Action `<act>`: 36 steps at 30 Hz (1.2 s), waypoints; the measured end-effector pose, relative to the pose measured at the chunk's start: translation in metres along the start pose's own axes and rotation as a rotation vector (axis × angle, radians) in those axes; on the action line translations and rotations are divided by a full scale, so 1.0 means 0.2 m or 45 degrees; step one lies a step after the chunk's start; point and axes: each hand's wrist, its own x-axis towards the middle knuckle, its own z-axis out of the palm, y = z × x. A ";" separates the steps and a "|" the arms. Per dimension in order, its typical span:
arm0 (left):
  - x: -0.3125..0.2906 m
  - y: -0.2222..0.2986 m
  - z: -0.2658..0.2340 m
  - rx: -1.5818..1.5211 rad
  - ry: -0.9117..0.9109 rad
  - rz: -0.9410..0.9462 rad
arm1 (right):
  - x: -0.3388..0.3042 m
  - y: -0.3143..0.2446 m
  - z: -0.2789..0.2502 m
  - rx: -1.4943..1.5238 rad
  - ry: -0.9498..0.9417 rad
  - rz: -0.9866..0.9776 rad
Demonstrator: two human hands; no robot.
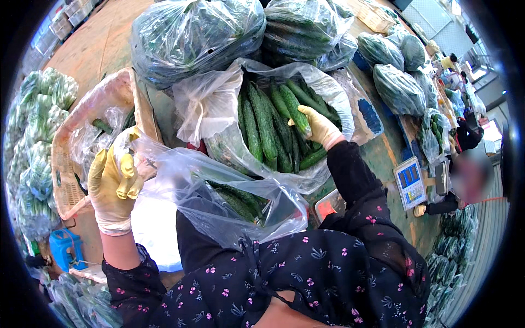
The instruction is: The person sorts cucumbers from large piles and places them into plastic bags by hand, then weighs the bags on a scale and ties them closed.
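My right hand, in a pale yellow glove, grips the near end of a cucumber at the top of a heap. That heap of long green cucumbers fills a large opened plastic sack in front of me. On the left, my left hand, in a yellow glove, is raised with curled fingers on the edge of a clear plastic bag. This bag stretches across to my lap, and several cucumbers lie inside it.
Left of the sack stands an orange plastic crate holding bagged cucumbers. Full bags of cucumbers stand beyond. At right are a digital scale, more filled bags and a person's hand. A blue stool-like object is at lower left.
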 end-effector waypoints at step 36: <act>-0.22 -0.06 0.11 0.015 -0.093 0.024 | 0.11 0.12 -0.02 -2.125 1.002 -0.117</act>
